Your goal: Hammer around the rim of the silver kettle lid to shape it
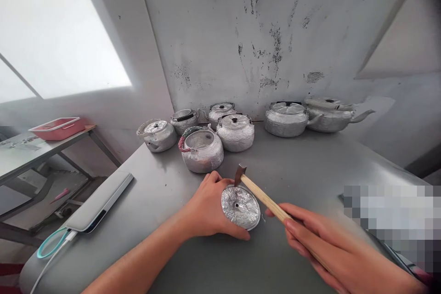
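My left hand (214,206) grips a round, dented metal kettle lid (241,211) by its edge, thumb at the near side and fingers at the far side. A small dark hole shows in the lid's middle. In my right hand (310,234) is a hammer (263,197) with a light wooden handle and a small dark metal head. The hammer's head is over the lid's far rim; whether it touches I cannot tell. Just beyond my left hand stands a lidless silver kettle (203,158) with a red and green wrapped handle.
Several more dented kettles stand along the wall, among them a lidded one (235,134) and a long-spouted one (329,117). A white power bank (98,202) with cables lies on the grey table (292,165) at left. A pink basket (60,129) sits on a side table. The right edge is pixelated.
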`<action>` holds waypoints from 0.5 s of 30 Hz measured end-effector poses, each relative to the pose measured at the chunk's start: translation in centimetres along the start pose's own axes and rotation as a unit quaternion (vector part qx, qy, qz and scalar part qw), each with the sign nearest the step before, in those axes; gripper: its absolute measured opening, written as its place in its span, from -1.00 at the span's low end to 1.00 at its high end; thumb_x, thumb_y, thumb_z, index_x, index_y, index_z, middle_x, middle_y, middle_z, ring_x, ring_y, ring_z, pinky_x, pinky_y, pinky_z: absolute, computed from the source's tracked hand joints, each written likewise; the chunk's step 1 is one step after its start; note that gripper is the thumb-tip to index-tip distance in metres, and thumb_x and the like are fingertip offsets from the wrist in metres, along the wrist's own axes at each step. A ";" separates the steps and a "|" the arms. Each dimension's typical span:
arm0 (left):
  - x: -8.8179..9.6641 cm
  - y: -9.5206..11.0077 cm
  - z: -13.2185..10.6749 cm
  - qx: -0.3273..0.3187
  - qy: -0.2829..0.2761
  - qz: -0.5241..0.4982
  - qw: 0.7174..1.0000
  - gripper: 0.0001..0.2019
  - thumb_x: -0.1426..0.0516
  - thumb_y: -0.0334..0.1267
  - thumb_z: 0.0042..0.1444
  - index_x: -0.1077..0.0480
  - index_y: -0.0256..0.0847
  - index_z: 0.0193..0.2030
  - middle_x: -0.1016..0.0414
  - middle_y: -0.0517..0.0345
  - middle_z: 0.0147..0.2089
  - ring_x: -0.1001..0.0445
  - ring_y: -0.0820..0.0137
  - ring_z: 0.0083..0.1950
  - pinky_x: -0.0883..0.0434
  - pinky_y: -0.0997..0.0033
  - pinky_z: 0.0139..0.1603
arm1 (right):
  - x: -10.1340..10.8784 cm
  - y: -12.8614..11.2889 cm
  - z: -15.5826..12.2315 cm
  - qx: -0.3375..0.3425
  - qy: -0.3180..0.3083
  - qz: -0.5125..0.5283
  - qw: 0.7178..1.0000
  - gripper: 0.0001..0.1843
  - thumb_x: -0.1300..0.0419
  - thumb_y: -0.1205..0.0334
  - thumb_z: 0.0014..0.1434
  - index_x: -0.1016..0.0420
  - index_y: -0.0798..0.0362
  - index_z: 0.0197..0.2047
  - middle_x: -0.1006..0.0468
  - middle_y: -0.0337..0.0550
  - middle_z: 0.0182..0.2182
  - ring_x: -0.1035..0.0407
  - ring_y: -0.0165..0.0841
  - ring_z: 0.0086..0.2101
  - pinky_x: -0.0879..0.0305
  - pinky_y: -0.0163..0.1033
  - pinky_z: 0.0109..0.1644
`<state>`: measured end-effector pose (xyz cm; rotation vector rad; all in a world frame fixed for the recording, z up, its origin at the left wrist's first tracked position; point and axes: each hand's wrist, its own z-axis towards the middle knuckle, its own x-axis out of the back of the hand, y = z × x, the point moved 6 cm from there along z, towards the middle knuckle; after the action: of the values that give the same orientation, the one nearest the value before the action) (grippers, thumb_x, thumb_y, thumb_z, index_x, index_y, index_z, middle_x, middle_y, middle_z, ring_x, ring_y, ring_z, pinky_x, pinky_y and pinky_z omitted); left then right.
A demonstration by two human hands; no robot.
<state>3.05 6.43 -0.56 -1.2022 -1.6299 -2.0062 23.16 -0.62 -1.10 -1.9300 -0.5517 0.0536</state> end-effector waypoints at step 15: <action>0.0 -0.2 0.0 0.009 0.025 0.001 1.000 0.03 -0.43 0.27 -0.52 -0.40 -0.06 0.20 -0.25 0.04 0.01 -0.33 0.02 0.12 -0.39 0.04 0.19 | 0.9 -1.3 0.0 0.110 0.147 -0.134 0.974 -0.50 0.02 -0.26 0.26 -0.36 -0.09 -0.51 -0.48 -0.18 -0.57 -0.39 -0.23 -0.53 -0.30 -0.18 -0.47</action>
<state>2.92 6.53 -0.67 -1.1382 -1.6200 -2.0000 23.44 0.18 0.22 -1.5979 -0.5763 -0.3268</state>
